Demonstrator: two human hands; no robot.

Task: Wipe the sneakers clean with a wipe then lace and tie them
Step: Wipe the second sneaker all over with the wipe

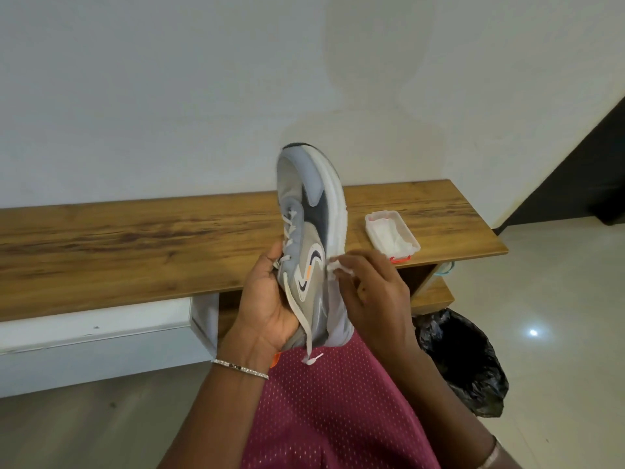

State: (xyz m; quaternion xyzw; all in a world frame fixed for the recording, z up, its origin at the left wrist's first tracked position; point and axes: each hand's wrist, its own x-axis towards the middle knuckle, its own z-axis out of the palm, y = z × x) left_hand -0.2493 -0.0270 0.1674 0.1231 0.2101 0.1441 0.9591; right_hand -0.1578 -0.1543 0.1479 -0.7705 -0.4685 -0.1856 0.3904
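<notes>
A grey and white sneaker stands toe-up in the middle of the head view, its heel resting on my lap. My left hand grips it from the lace side, fingers curled round the upper. A loose white lace hangs down past my palm. My right hand pinches a small crumpled white wipe against the sneaker's white midsole edge. Only one sneaker is in view.
A long wooden bench runs across in front of me along a white wall. An open white tub of wipes sits on its right part. A black bin bag stands on the tiled floor to my right.
</notes>
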